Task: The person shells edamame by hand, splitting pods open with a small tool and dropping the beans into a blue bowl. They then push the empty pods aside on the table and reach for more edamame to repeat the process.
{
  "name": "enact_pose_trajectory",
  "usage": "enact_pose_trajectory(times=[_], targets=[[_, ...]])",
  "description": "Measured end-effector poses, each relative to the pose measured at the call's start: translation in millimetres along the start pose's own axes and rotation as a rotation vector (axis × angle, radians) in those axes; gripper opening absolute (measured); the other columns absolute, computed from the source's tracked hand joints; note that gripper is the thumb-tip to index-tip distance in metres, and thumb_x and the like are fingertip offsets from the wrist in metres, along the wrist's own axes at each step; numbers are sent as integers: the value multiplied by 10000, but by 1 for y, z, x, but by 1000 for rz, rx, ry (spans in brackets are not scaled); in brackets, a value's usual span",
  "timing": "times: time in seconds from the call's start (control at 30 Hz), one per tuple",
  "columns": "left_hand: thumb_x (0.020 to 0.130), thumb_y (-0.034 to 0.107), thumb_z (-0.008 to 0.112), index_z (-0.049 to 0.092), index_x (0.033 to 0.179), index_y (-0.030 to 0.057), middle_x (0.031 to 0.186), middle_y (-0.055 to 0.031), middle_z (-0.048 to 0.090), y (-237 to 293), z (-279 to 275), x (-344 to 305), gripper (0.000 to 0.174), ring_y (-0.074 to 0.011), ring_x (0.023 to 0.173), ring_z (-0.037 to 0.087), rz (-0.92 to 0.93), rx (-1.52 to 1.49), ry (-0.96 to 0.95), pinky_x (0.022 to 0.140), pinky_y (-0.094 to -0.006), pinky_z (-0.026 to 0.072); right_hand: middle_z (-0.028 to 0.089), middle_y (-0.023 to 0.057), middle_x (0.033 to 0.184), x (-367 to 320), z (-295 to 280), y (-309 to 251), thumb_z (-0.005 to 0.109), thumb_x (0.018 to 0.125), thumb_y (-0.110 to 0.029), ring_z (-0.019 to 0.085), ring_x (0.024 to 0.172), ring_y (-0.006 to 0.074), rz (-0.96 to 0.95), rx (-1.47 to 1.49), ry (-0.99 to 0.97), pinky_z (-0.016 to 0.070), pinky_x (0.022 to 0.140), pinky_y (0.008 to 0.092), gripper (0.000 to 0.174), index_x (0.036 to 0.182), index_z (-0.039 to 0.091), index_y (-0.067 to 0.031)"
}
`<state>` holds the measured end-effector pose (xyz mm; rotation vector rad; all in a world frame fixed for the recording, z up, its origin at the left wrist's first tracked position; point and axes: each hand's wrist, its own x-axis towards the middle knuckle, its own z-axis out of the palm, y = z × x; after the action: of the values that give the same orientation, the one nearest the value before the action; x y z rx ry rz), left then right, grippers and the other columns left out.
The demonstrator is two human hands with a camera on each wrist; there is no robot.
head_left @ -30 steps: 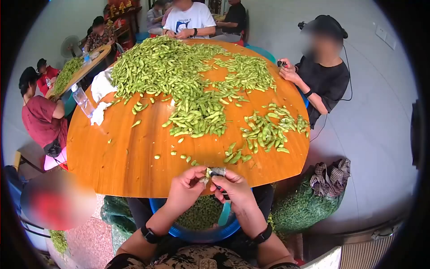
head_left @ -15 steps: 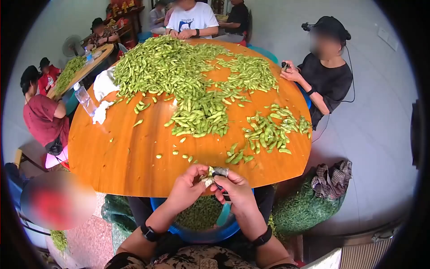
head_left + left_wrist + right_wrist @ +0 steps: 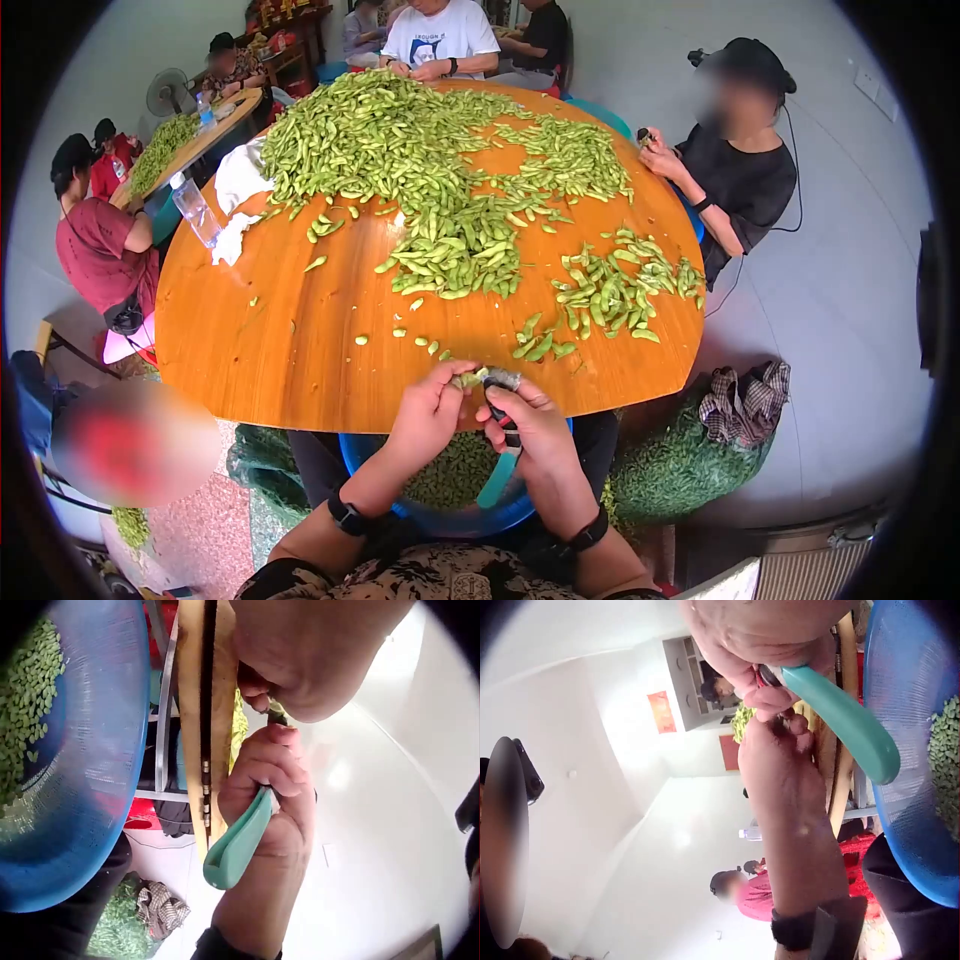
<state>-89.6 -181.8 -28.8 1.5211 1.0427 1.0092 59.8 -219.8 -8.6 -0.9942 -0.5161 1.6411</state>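
My left hand (image 3: 428, 415) pinches a pale green soybean pod (image 3: 468, 380) between thumb and fingers, over the near table edge. Close beside it, my right hand (image 3: 538, 430) grips a hand tool with a curved teal handle (image 3: 498, 482) and a black and red part near the fingers. Grey wrapping (image 3: 503, 378) covers a right fingertip. In the left wrist view the teal handle (image 3: 240, 844) sticks out below the curled right fingers; the working end is mostly hidden. Under both hands, a blue basin (image 3: 131, 735) contains many shelled green beans (image 3: 946, 750).
A large heap of green pods (image 3: 370, 150) covers the far side of the round wooden table (image 3: 260, 350), with a smaller pile (image 3: 615, 290) to the right. Loose beans (image 3: 420, 341) lie near the front. A bottle (image 3: 195, 212) stands left; a full net bag (image 3: 690, 465) sits on the floor.
The head view has shifted slightly, so the table appears farther right. Less of the pale husk shows at the left fingertips, and more of the teal handle is visible below the right hand.
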Motion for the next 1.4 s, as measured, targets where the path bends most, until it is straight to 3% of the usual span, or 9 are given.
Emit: enact_pose_trajectory(times=[0.07, 0.4, 0.6, 0.7, 0.87, 1.17, 1.27, 1.33, 1.4], targets=[[939, 33, 384, 554, 1201, -5, 846, -33, 602, 7, -7, 3, 315, -120, 775, 614, -218, -248, -112, 703, -254, 501, 625, 44, 736, 1, 1, -3, 597, 902, -121, 517, 501, 85, -11, -12, 24, 391, 436, 209, 191, 1069, 614, -30], [927, 11, 402, 551, 1218, -34, 1062, -88, 552, -7, -14, 10, 330, -197, 920, 608, -194, -739, -132, 850, -311, 518, 630, 67, 725, 14, -12, -22, 601, 895, -93, 514, 478, 84, -204, -130, 119, 381, 414, 207, 217, 1103, 615, -31], [889, 0, 493, 594, 1160, 21, 1065, -81, 587, -4, -9, 6, 289, -221, 966, 594, -41, -130, -60, 870, -330, 498, 617, 42, 683, 19, -30, -57, 583, 903, -94, 478, 447, 64, -373, -240, 309, 345, 393, 195, 186, 1074, 628, -40], [807, 30, 595, 631, 997, 23, 989, -143, 619, 10, -6, 9, 194, -336, 955, 569, 417, 508, 42, 825, -378, 487, 588, 15, 656, 28, -64, -68, 555, 922, -135, 468, 451, 59, -504, -534, 419, 316, 395, 201, 120, 956, 630, -47], [790, 40, 602, 636, 983, 26, 939, -134, 606, 30, -9, 25, 197, -336, 888, 582, 365, 655, -48, 767, -398, 501, 592, 150, 732, 14, -46, -35, 582, 851, -90, 597, 643, 314, -766, -1422, 145, 474, 549, 387, 121, 954, 603, -28], [789, 48, 598, 581, 863, -7, 890, -185, 569, -1, -33, 120, 93, -391, 815, 595, 347, 983, 1, 693, -452, 501, 609, 203, 844, 2, -8, 0, 570, 841, -69, 593, 786, 396, -735, -1306, -115, 501, 650, 426, 187, 1021, 601, -30], [794, 43, 588, 549, 837, -9, 875, -200, 577, 5, -30, 120, 78, -404, 779, 596, 477, 1114, -30, 665, -450, 505, 628, 153, 812, 7, -13, -13, 550, 874, -62, 623, 671, 310, -732, -1213, 13, 504, 579, 364, 190, 1054, 596, -23], [810, 29, 582, 554, 859, -11, 870, -178, 596, 13, -23, 108, 70, -349, 748, 620, 441, 1043, -32, 636, -410, 511, 616, 73, 763, 13, -16, -24, 541, 908, -86, 592, 556, 163, -245, -743, 25, 475, 499, 277, 176, 1065, 591, -24], [826, 15, 575, 559, 882, -13, 864, -157, 614, 27, -14, 90, 65, -295, 717, 643, 406, 977, -45, 607, -370, 517, 585, 16, 745, 22, -22, -29, 543, 927, -127, 538, 530, 57, -180, -615, 41, 436, 451, 217, 166, 1050, 592, -27]])
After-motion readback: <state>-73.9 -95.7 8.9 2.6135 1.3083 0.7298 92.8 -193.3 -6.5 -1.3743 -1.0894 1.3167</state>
